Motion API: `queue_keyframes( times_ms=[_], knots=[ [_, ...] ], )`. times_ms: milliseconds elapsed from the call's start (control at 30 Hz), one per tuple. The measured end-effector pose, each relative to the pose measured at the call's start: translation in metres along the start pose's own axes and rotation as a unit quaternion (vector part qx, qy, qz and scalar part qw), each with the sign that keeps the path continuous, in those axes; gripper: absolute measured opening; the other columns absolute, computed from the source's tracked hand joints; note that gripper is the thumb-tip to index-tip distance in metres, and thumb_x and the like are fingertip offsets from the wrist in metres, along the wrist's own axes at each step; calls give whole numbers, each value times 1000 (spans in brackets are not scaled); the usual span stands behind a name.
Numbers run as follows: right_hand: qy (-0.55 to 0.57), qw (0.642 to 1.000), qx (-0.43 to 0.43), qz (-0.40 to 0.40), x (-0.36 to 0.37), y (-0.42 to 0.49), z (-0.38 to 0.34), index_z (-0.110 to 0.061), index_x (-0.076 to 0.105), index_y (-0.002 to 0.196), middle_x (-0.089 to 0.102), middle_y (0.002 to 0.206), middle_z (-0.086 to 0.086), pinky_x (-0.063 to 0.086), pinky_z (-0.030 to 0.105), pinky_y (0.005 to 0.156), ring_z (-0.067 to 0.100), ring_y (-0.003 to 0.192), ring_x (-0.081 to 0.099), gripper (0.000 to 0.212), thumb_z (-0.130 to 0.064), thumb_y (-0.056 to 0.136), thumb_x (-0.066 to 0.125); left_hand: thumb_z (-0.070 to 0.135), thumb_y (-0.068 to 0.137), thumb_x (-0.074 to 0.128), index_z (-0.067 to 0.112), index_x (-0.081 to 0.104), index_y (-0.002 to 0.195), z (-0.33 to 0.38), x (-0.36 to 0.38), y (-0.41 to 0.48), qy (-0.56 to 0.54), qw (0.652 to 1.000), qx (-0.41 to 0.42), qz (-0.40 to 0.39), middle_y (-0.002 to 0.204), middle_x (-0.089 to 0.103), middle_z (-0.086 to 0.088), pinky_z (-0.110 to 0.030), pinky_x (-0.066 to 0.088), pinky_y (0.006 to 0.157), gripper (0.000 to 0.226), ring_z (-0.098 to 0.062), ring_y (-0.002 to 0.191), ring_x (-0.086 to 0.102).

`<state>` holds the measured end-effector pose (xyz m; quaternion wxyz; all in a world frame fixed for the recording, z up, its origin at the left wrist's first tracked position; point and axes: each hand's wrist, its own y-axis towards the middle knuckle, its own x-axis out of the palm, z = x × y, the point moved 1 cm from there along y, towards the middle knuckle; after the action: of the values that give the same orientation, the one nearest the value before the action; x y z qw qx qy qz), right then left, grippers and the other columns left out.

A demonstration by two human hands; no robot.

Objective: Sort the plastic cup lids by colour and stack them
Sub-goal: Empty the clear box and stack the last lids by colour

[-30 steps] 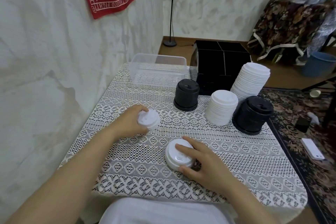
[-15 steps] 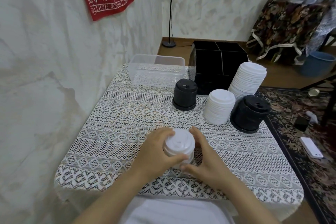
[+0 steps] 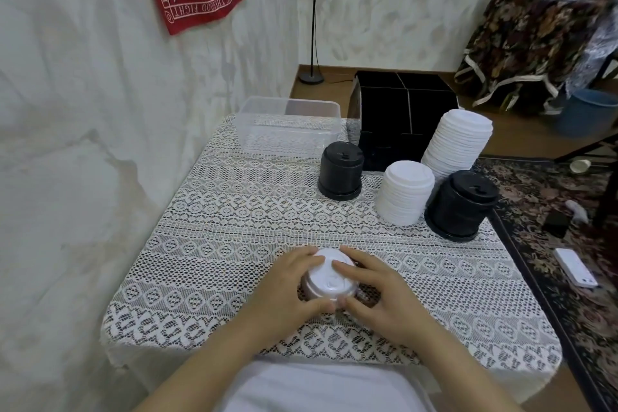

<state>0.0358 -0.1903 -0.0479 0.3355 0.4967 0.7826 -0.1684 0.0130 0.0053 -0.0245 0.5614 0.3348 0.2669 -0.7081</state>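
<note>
A short stack of white lids (image 3: 329,278) sits on the lace tablecloth (image 3: 234,231) near the front edge. My left hand (image 3: 287,291) curls round its left side, thumb at the front. My right hand (image 3: 374,291) cups the right side, with a finger lying across the top lid. Farther back stand a small black lid stack (image 3: 341,170), a medium white lid stack (image 3: 406,192), a tall leaning white lid stack (image 3: 456,144) and a larger black lid stack (image 3: 461,204).
A clear plastic tub (image 3: 287,127) and a black divided organiser (image 3: 401,110) stand at the table's far end. A wall runs along the left. On the right, a patterned rug holds a white remote (image 3: 575,267).
My left hand carried a white lid from the left over to the lids under my right hand and set it on top. Both hands now hold the stack together.
</note>
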Motion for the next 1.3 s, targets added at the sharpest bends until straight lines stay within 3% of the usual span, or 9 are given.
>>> queue_keyframes(
  times_ms=[133, 300, 500, 667, 767, 900, 1000, 1167, 1300],
  knots=[
    [-18, 1000, -8, -2, 0, 1, -1, -41, 53, 133, 35, 146, -26, 31, 34, 116, -3, 135, 33, 56, -51, 80, 66, 52, 78, 69, 31, 33, 146, -4, -6, 1, 7, 1000, 7, -20, 139, 17, 33, -29, 11, 118, 80, 10, 130, 13],
    [-72, 997, -30, -15, -2, 1, -1, -36, 51, 137, 33, 142, -28, 34, 22, 111, -6, 129, 36, 59, -53, 82, 64, 50, 82, 67, 31, 30, 148, -12, -4, 4, 44, 997, 43, -38, 140, 12, 32, -21, 8, 116, 78, 11, 131, 11],
    [-56, 998, -19, -26, 2, -3, 0, -38, 46, 140, 27, 150, -27, 15, 2, 107, -10, 135, 27, 67, -40, 80, 77, 43, 77, 76, 30, 34, 146, -17, 0, 3, 9, 999, 42, -32, 143, 18, 31, -27, 15, 120, 82, 5, 137, 19],
    [4, 1000, 8, 13, -9, -3, -4, -47, 45, 133, 28, 151, -26, 23, 20, 117, -9, 137, 28, 65, -32, 80, 78, 35, 72, 81, 44, 34, 134, -9, -3, 14, -35, 998, 48, -5, 139, 26, 35, -35, 24, 119, 77, 4, 136, 28],
    [39, 997, 20, 61, -27, -2, -7, -55, 44, 125, 27, 146, -33, 21, 20, 117, -18, 133, 25, 64, -27, 79, 78, 34, 69, 81, 52, 35, 127, 7, -7, 30, -108, 992, 57, 20, 143, 33, 29, -33, 39, 111, 76, 0, 134, 35],
    [49, 992, 6, 116, -65, 5, -8, -56, 45, 123, 35, 149, -22, 28, 36, 119, -4, 138, 32, 60, -29, 78, 75, 27, 70, 83, 30, 46, 133, 39, -10, 58, -164, 981, 85, 64, 140, 42, 13, -25, 41, 108, 73, -3, 128, 43],
    [24, 992, 1, 124, -101, 16, -7, -54, 41, 124, 35, 151, -14, 26, 33, 119, -1, 139, 30, 61, -20, 84, 72, 23, 72, 83, 17, 49, 137, 62, -9, 85, -182, 973, 109, 94, 135, 47, 10, -29, 42, 108, 74, -8, 127, 46],
    [-14, 992, 28, 125, -140, 38, 8, -36, 38, 141, 34, 154, -6, 31, 40, 117, 8, 142, 31, 58, -19, 92, 65, 20, 74, 83, 11, 51, 137, 86, -4, 133, -195, 964, 126, 128, 135, 50, 1, -35, 42, 108, 71, -11, 126, 47],
    [-25, 990, 30, 133, -147, 55, 12, -15, 35, 147, 41, 138, -8, 34, 26, 109, 1, 124, 37, 53, -9, 98, 53, 23, 76, 81, 10, 49, 137, 92, 3, 163, -205, 964, 117, 125, 135, 50, -1, -36, 43, 106, 70, -13, 123, 50]
  ],
)
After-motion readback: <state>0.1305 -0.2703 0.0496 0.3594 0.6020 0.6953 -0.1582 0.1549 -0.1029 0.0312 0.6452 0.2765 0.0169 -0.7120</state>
